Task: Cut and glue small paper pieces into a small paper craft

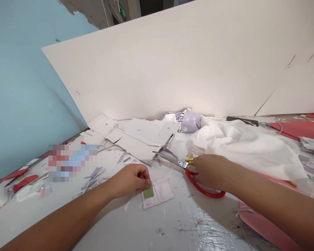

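My left hand (134,181) is closed, thumb and finger pinching the upper edge of a small green rectangular piece (148,192). That piece lies over a small, flat, whitish-pink fabric piece (162,192) on the table. To the right, my right hand (211,171) is wrapped about the handles of the red-handled scissors (183,164). The blades point left, slightly parted, toward the sheets of card. A bit of yellow shows by the fingers on the handle; some of the fingertips are hidden behind my hand.
Overlapping pale card sheets (138,146) lie behind my hands. A heap of sheer white fabric (240,143) and a lilac patterned cloth (190,121) rest against a tall white board (172,66). Pink sheets (267,223) lie at right; scraps (94,176) litter the left.
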